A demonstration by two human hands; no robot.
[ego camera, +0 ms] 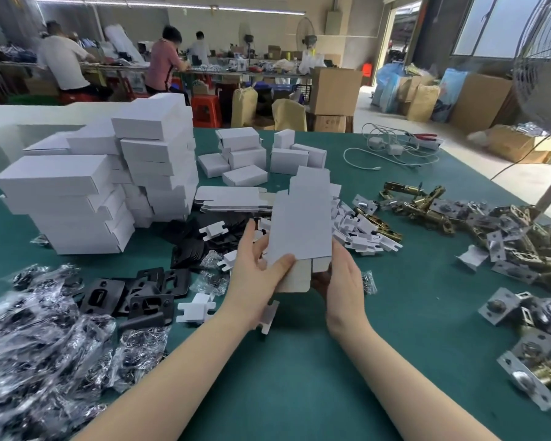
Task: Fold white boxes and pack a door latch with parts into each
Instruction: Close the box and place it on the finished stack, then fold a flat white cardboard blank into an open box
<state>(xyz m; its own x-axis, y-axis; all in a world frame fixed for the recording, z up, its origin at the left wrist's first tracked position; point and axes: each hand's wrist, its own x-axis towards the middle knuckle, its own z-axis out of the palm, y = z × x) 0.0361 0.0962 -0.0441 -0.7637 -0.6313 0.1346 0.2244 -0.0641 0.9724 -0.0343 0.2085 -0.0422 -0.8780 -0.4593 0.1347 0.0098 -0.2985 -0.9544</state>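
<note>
Item in hand: one white box blank (299, 227), unfolded, held upright above the near middle of the green surface (299, 377). It was pinched at its lower left edge by the left hand (255, 268), thumb across the front face and fingers behind. The right hand (341, 278) was cupped against its lower right side, fingers hidden behind the card; whether they gripped or merely steadied could not be told. A bottom flap (295, 278) was partly turned down; folding was judged only begun.

Done: stacks of closed white boxes (102, 186) stood at the far left, smaller boxes (245, 154) beyond them; their contents could not be seen.

Left to do: a pile of flat blanks (233, 200) lay just behind the hands. Brass door latches (427, 208) were heaped at the right, bagged parts (45, 338) and black plates (140, 294) at the near left, white card inserts (360, 230) between. Much was judged unpacked.
</note>
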